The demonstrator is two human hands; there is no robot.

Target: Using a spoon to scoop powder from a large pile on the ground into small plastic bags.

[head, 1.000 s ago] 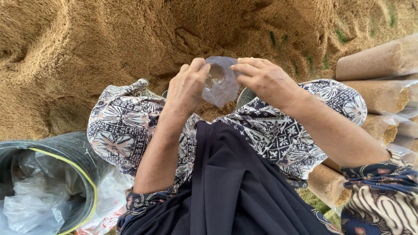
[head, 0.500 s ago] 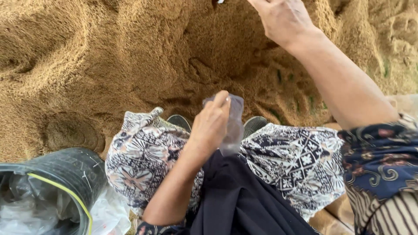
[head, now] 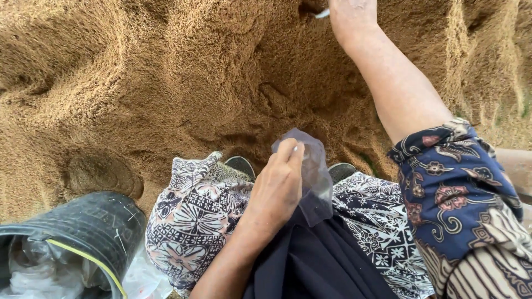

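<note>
**Bag held at the lap, other hand out in the grain**

A black bucket (head: 83, 232) lined with plastic is sitting at the far left. The left hand (head: 277, 188) is pinching a small clear plastic bag (head: 316, 177) over the lap, seemingly empty. The right hand (head: 352, 14) is reaching into the husk heap (head: 166, 83), its fingers cut off by the frame, so their state is unclear.

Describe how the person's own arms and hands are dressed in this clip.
Both hands are bare, with no gloves, rings or watch visible. The left hand and its forearm are uncovered as far as the frame shows. The right hand follows a bare forearm up to a short dark blue sleeve with a floral batik pattern.
</note>
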